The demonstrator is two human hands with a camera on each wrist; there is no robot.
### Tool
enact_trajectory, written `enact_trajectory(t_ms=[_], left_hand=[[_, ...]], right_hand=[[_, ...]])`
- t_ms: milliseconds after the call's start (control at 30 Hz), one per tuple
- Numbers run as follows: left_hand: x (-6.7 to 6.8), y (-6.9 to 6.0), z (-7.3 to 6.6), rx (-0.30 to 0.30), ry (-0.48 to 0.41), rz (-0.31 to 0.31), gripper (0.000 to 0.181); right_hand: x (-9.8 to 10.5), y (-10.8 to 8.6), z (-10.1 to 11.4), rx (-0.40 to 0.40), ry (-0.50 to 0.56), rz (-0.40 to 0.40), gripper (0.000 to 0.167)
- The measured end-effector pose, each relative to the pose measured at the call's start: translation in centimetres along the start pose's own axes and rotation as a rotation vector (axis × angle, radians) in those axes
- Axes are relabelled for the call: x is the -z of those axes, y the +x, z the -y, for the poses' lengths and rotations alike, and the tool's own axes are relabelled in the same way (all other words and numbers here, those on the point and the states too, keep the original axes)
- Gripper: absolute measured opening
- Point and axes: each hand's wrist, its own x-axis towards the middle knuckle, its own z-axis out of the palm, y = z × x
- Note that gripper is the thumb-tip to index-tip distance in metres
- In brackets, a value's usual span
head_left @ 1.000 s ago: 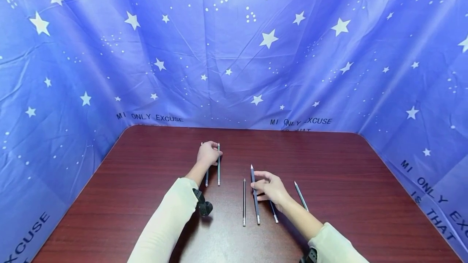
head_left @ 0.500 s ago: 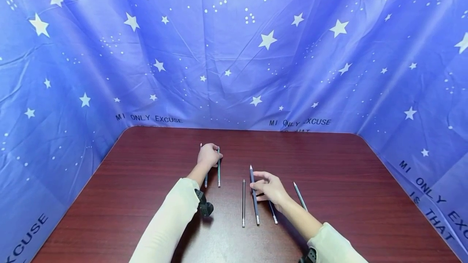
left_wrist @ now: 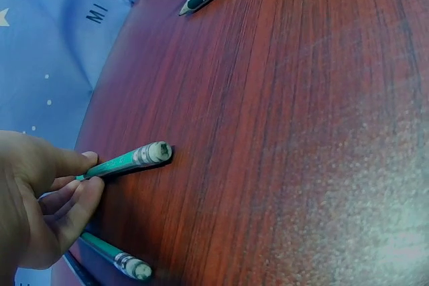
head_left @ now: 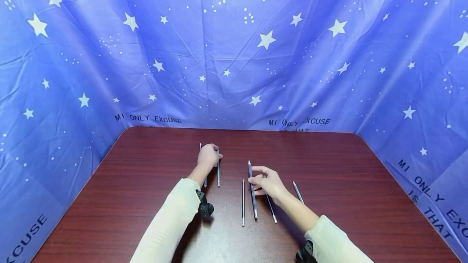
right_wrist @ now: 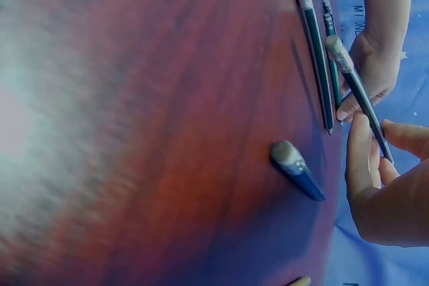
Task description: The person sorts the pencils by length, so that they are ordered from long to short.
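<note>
My left hand (head_left: 209, 156) pinches a green pencil (head_left: 218, 173) near its far end, towards the back left. The left wrist view shows the thumb and fingertips on that pencil (left_wrist: 127, 161), its eraser end pointing out. Beside it lies another pencil (head_left: 205, 182), partly under the hand. Right of centre, my right hand (head_left: 269, 182) holds a dark blue pencil (head_left: 253, 198) between thumb and fingers, tip pointing away. In the right wrist view this pencil (right_wrist: 355, 82) appears raised above the table. A black pencil (head_left: 243, 204) lies just left of it.
One blue pencil (head_left: 271, 210) lies partly hidden beneath the right hand, and another (head_left: 297, 192) lies farther right behind the forearm. The dark red wooden table (head_left: 146, 182) ends at a blue star-printed curtain (head_left: 226, 52) at the back and sides.
My right hand has moved slightly away from me and to the left, carrying the dark blue pencil with it. The left hand stays at nearly the same spot with its pencil.
</note>
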Motion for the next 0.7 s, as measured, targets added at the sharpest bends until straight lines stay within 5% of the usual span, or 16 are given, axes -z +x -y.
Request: enact_trajectory(t_ms=[700], left_hand=[[-0.6,0.0,0.2,-0.01,0.02,-0.038,0.036]], right_hand=[[-1.2,3.7,2.4,0.027,0.009,-0.046,0.045]])
